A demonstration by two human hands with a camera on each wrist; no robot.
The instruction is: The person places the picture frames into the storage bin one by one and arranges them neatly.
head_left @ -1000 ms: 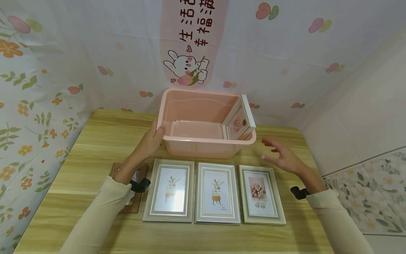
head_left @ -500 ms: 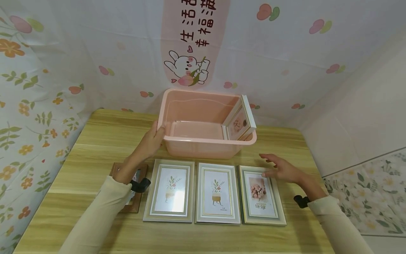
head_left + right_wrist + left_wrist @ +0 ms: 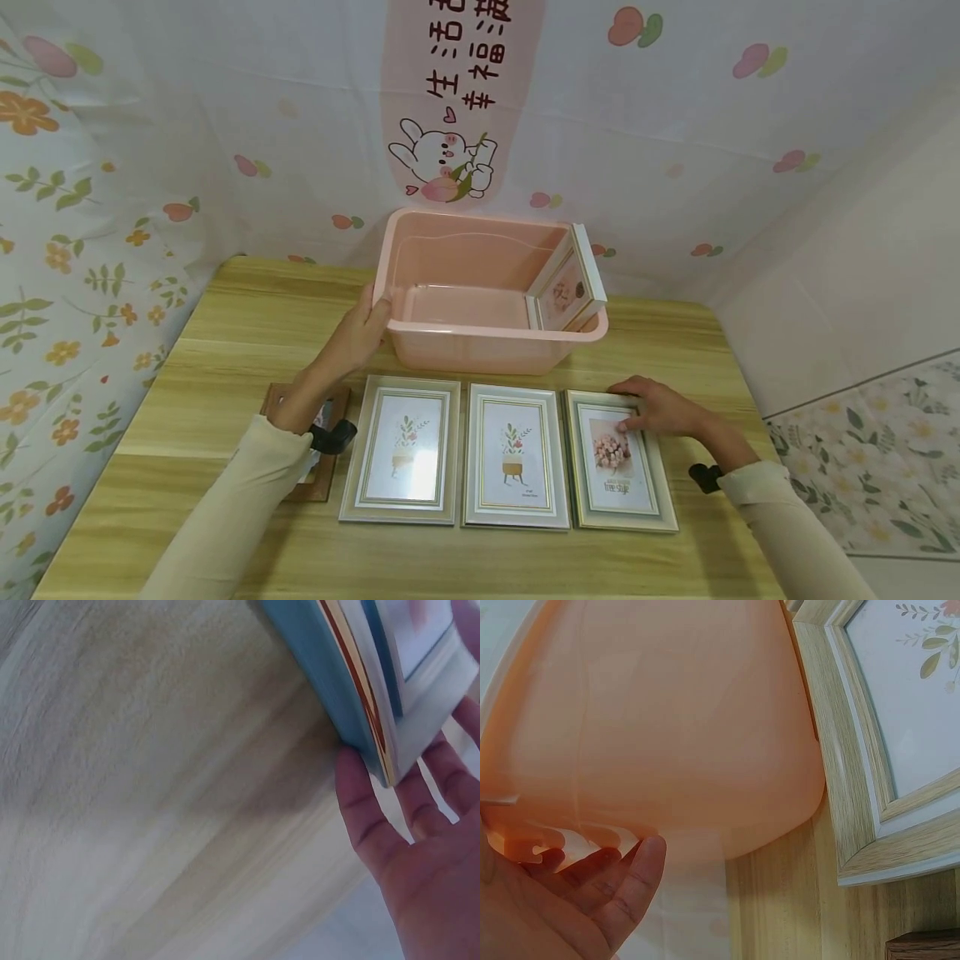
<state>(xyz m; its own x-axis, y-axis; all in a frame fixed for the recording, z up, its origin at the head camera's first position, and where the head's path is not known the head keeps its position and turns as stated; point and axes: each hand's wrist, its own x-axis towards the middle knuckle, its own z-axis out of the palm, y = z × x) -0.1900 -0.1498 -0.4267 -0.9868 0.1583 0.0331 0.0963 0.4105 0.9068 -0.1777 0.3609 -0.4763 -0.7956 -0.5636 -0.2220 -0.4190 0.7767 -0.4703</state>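
Observation:
My left hand (image 3: 356, 335) grips the left rim of a pink plastic bin (image 3: 480, 353), thumb over the edge. In the left wrist view its fingers (image 3: 641, 881) curl under the rim. At the right end of a row, my right hand (image 3: 663, 408) holds the top edge of a picture frame (image 3: 613, 454) with a pink bouquet print. Its thumb lies over the front while the fingers wrap the top edge. The right wrist view has fingertips (image 3: 352, 769) right at the corner of that frame. A white picture frame (image 3: 561, 292) leans upright inside the bin's right end.
Left of the bouquet frame lie two pale picture frames, a middle one (image 3: 513, 458) and a left one (image 3: 401, 454), both with plant prints. A brown frame (image 3: 322, 471) is partly hidden under my left forearm. A printed cloth (image 3: 300, 125) hangs behind the wooden table (image 3: 420, 567).
My right hand has come down and toward me from beside the bin to the top of the bouquet frame and taken hold there. The left hand has stayed on the bin rim.

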